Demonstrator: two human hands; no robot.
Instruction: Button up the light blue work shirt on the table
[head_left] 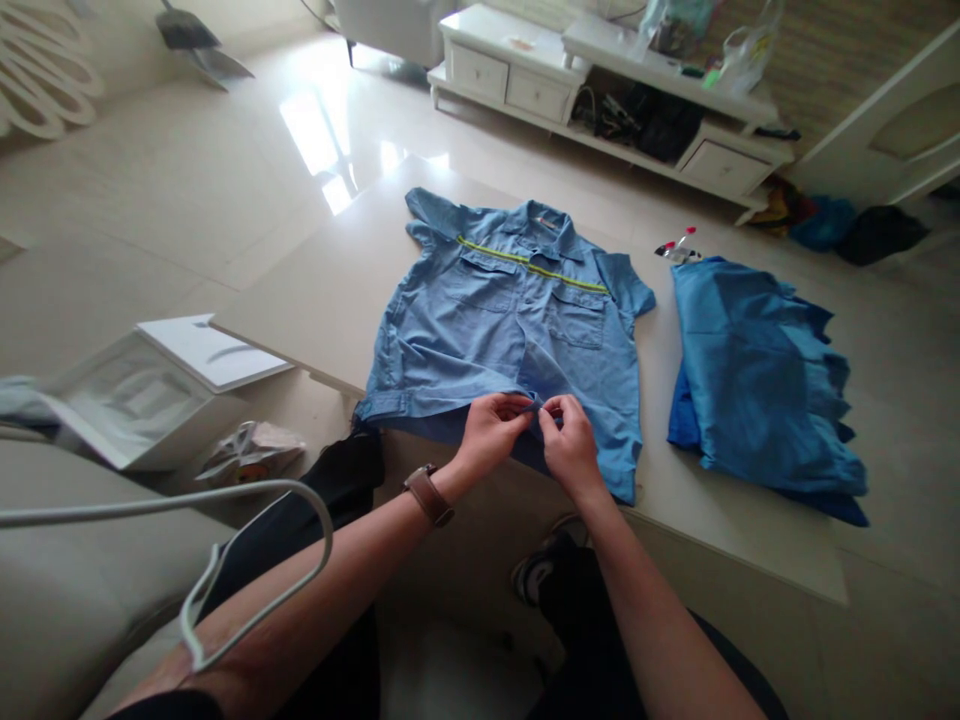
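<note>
A blue short-sleeved work shirt (pixel 480 320) lies front up on a table, its collar pointing away from me. A yellow-green stripe crosses the chest above two flap pockets. At the middle of the bottom hem, my left hand (pixel 491 430) pinches the fabric between thumb and fingers. Close beside it, my right hand (pixel 570 440) also grips the hem, with fingertips nearly touching the left ones. The hem is lifted slightly between them. Whatever small detail sits between the fingertips is hidden.
A stack of blue garments (pixel 757 370) rests on the table's (pixel 315 270) right part, near small red-topped items (pixel 679 243). To the left stand an open white box (pixel 142 390) and a crumpled plastic bag (pixel 251 450). A white cable (pixel 247 488) crosses over my left arm. A TV cabinet (pixel 544 95) stands behind.
</note>
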